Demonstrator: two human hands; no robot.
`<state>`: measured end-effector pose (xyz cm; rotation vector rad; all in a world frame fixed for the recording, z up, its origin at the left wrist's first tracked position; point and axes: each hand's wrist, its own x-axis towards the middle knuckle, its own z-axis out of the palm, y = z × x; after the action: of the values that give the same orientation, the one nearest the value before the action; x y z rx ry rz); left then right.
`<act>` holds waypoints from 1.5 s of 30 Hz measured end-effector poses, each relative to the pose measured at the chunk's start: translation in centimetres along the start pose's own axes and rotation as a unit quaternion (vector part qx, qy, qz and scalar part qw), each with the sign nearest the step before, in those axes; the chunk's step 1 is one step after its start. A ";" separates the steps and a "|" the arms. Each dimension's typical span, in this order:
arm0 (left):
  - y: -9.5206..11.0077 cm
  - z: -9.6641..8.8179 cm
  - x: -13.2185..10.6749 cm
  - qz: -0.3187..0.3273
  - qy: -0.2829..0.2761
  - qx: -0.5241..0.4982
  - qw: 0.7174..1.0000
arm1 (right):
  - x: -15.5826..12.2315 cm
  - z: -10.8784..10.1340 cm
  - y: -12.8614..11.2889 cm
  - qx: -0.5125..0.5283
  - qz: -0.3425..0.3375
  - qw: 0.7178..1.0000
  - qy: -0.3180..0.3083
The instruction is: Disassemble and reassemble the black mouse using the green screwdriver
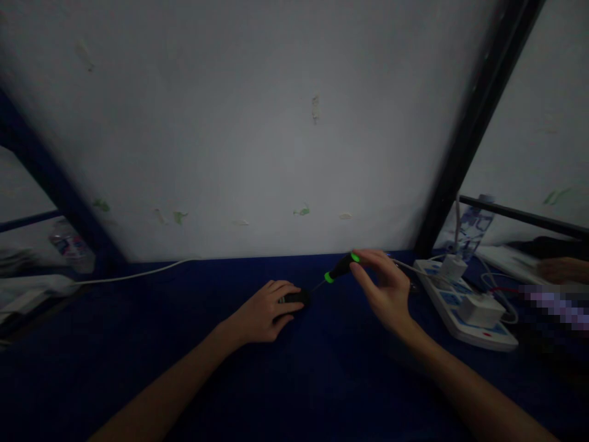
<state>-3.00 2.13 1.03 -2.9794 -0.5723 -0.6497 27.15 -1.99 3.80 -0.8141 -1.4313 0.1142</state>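
My left hand [271, 307] is closed round a small dark, rounded object [301, 299] on the blue surface; its kind does not show clearly in the dim light. From the right, my right hand [385, 283] pinches the butt of a screwdriver [341, 267] with a black handle and bright green ends. Its thin shaft slants down to the left, the tip at or close to the dark object. Whether the tip touches it I cannot tell.
A white power strip [483, 339] with plugged-in adapters lies right of my right hand. Plastic bottles [476, 227] stand at both sides. A white cable [138, 277] runs along the back left. Dark posts flank the grey wall. Another person's hand [564, 270] shows at far right.
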 end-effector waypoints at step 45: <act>0.0 0.1 0.0 -0.001 0.003 0.004 1.000 | -0.1 -0.1 -0.1 0.009 0.014 1.000 -0.023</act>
<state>-2.93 2.12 1.00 -2.9682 -0.5774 -0.6546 27.14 -2.17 3.80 -0.8211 -1.4607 0.1690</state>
